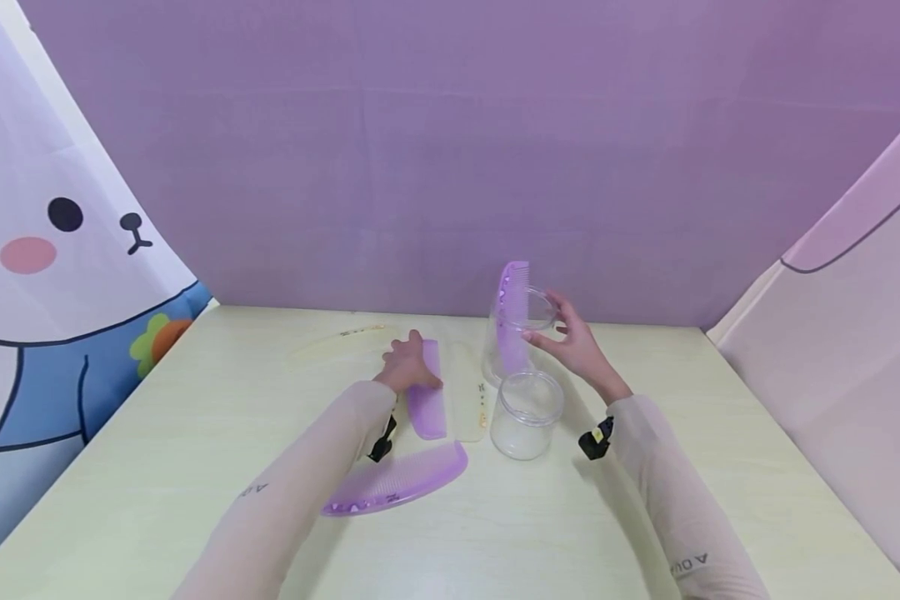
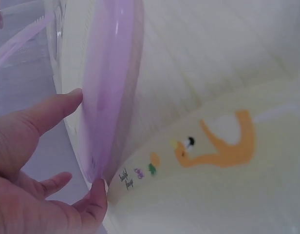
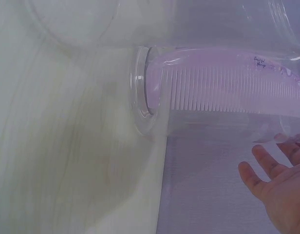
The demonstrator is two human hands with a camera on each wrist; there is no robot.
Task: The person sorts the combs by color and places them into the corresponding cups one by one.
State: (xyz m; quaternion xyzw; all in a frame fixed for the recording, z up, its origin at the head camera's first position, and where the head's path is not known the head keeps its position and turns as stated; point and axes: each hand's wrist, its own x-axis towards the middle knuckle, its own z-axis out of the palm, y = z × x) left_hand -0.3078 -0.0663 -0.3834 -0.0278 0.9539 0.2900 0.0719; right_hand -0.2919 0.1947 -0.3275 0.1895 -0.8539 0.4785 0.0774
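Over a purple comb [image 1: 428, 415] lying on the table, my left hand [image 1: 407, 363] spreads its fingers. In the left wrist view the thumb touches that comb's edge and a fingertip meets its end. My right hand [image 1: 576, 348] holds a tall clear jar [image 1: 492, 354] near its rim, thumb on one side and fingers on the other. Inside the jar a purple comb [image 3: 213, 80] stands upright, its top above the rim. In front of it sits a shorter clear jar [image 1: 527, 421]. A pale yellow comb [image 1: 466, 392] lies just right of the left hand's comb.
A larger purple comb [image 1: 397, 481] lies nearer the front of the table [image 1: 540, 542]. Another pale yellow comb [image 1: 337, 342] with an orange print is behind the left hand. A purple backdrop [image 1: 450, 167] rises at the back, with printed cloth [image 1: 82, 333] at the left.
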